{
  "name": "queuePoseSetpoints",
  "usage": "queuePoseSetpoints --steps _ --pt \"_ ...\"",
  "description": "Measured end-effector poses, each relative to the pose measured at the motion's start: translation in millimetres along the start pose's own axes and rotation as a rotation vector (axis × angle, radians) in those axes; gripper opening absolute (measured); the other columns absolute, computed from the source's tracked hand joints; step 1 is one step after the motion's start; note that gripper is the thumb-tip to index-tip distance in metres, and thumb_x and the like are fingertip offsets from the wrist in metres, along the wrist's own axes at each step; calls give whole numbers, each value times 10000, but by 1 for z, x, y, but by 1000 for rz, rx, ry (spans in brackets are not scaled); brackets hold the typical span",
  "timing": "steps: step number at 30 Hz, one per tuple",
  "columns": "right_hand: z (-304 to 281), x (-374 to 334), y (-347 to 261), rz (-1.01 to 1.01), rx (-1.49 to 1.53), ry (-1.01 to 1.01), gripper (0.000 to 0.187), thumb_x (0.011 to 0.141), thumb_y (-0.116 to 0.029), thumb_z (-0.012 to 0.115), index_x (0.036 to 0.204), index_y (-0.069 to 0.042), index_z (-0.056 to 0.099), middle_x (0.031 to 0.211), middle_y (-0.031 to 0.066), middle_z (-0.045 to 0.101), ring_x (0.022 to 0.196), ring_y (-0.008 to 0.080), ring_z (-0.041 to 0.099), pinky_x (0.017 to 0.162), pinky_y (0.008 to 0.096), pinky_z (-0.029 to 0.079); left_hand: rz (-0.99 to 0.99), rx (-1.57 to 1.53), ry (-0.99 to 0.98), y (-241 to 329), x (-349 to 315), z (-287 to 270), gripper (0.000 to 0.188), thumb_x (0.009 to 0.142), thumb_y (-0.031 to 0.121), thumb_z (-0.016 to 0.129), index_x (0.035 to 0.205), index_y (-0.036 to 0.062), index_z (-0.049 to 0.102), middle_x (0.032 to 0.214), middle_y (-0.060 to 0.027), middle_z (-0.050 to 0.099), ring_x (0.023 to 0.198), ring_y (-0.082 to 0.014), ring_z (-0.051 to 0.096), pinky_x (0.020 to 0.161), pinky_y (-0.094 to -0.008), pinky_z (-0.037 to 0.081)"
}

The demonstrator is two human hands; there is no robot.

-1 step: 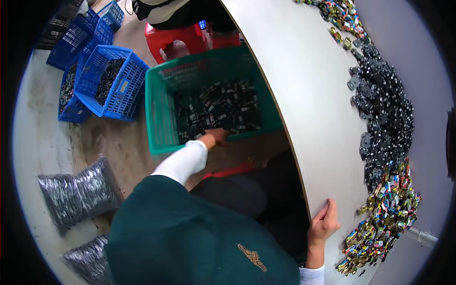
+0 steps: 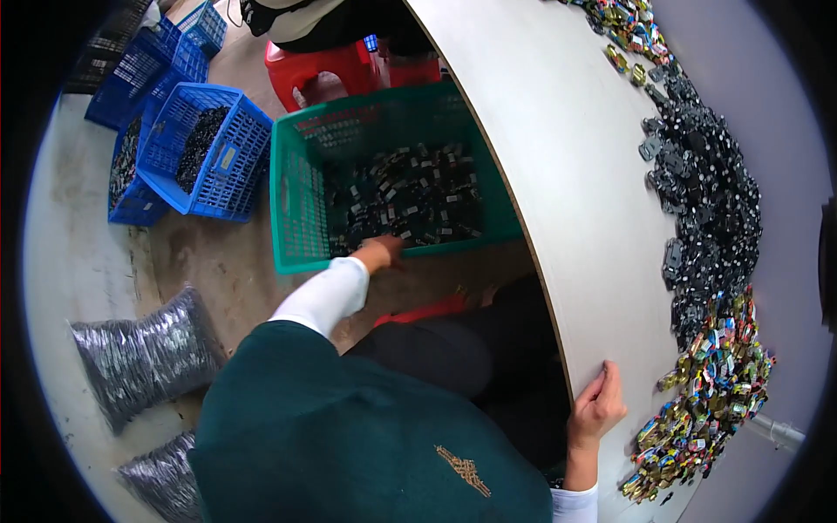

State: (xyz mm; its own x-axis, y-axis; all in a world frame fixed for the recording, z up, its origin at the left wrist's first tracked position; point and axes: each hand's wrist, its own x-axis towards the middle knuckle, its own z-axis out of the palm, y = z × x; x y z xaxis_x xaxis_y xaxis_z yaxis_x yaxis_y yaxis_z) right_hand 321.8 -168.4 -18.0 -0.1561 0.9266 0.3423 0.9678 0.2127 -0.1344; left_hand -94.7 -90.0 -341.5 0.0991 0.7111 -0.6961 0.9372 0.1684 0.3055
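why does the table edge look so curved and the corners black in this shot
Head view: fisheye distortion bends the straight edge of the pale table into an arc, and the lens circle leaves the corners black. Lighting is soft and even, with no harsh glare. The left hand in the green basket and the right hand on the table edge look fairly sharp.
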Motion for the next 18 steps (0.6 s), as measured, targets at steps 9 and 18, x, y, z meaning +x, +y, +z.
queuePoseSetpoints --steps 9,18 --pt "-1 4 0 -11 53 61 288 776 96 533 1037 0 607 799 173 641 600 359 605 497 396 462 50 71 118 -19 -20 42 402 698 171 659 1089 81 656 1112 -186 643 1046 -350 615 880 -439 509" --pt "1 -1 6 -7 18 91 255 770 53 562 1001 -45 607 783 120 634 580 314 606 483 387 456 54 -120 -24 23 -45 93 670 699 170 676 1345 154 499 1184 -214 605 1094 -371 583 911 -445 483"
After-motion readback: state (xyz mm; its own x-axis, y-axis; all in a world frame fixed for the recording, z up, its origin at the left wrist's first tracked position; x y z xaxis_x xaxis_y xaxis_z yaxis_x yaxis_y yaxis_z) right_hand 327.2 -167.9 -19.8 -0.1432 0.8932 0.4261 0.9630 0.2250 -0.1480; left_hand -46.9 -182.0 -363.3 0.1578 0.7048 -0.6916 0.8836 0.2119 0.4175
